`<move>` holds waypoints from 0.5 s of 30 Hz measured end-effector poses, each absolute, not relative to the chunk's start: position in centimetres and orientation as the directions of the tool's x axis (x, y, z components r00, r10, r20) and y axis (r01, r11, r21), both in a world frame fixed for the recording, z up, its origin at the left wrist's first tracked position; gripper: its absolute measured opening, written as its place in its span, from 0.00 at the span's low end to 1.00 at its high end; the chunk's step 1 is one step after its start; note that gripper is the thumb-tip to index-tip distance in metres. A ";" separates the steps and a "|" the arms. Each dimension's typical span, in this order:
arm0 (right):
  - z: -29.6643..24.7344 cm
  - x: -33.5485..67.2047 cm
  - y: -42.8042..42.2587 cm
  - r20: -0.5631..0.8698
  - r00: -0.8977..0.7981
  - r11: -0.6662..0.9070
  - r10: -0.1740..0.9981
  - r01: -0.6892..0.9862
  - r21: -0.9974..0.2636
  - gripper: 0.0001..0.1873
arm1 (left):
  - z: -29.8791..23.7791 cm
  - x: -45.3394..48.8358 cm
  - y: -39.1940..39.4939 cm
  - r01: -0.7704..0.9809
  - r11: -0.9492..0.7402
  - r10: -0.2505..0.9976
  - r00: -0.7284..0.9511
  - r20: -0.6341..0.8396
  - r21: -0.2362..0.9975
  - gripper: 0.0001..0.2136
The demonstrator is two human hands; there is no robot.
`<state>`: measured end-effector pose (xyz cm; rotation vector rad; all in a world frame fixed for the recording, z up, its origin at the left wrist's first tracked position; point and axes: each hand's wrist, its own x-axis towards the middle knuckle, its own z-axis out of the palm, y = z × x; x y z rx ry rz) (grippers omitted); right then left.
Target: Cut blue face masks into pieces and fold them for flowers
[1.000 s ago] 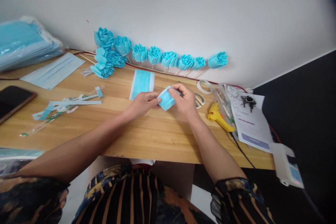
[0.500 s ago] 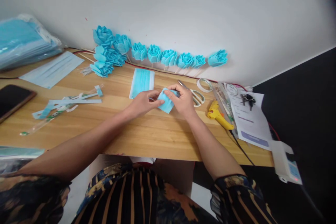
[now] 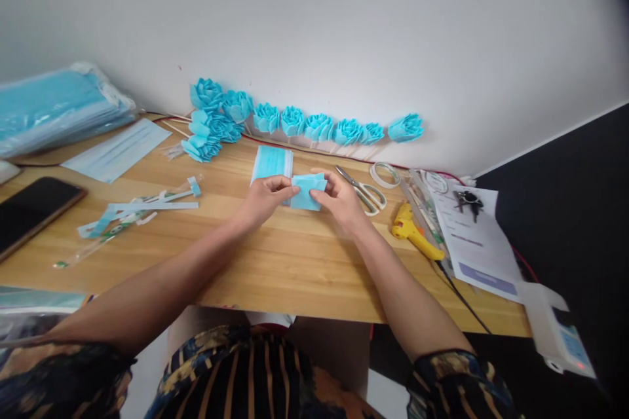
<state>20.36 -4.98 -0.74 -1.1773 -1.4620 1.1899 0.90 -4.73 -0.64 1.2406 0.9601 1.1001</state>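
Observation:
Between my two hands is a small folded piece of blue face-mask fabric [image 3: 305, 198], its layers slightly offset at the top edge. My left hand [image 3: 268, 200] pinches its left side between thumb and fingers. On its right side, my right hand [image 3: 340, 201] grips it, thumb in front and fingers behind. Just beyond my left hand lies a blue and white face mask piece [image 3: 272, 162] on the table, partly covered by the fingers. Scissors with white handles [image 3: 366, 195] lie right beside my right hand.
Blue fabric flowers on sticks [image 3: 318, 127] line the wall. To the right are a tape roll [image 3: 385, 175], a yellow glue gun [image 3: 415, 234] and keys [image 3: 470, 201] on paper. Leftward are cut strips [image 3: 152, 206], a phone [image 3: 37, 213] and a bag of masks [image 3: 63, 108].
The folded piece has turned from a tilted position to nearly level, and my hands now hold it by opposite sides. The view has shifted, so the table sits lower.

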 end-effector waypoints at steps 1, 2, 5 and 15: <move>-0.8 20.4 -4.9 0.065 -0.146 0.084 0.987 0.132 -0.988 0.29 | -0.6 0.8 -4.7 -0.098 -0.011 0.975 0.219 0.032 0.995 0.16; -0.8 20.4 -4.8 0.067 -0.140 0.087 0.988 0.140 -0.986 0.29 | -0.6 0.8 -4.6 -0.085 -0.019 0.977 0.212 0.037 0.996 0.16; -0.7 20.3 -5.0 0.101 -0.127 0.124 0.987 0.192 -0.974 0.27 | -0.6 0.7 -4.6 -0.045 -0.029 0.986 0.162 0.036 0.999 0.15; -0.7 19.9 -5.2 0.167 -0.093 0.188 0.982 0.308 -0.933 0.15 | -0.5 1.1 -4.9 -0.185 0.079 0.967 0.251 -0.031 0.980 0.17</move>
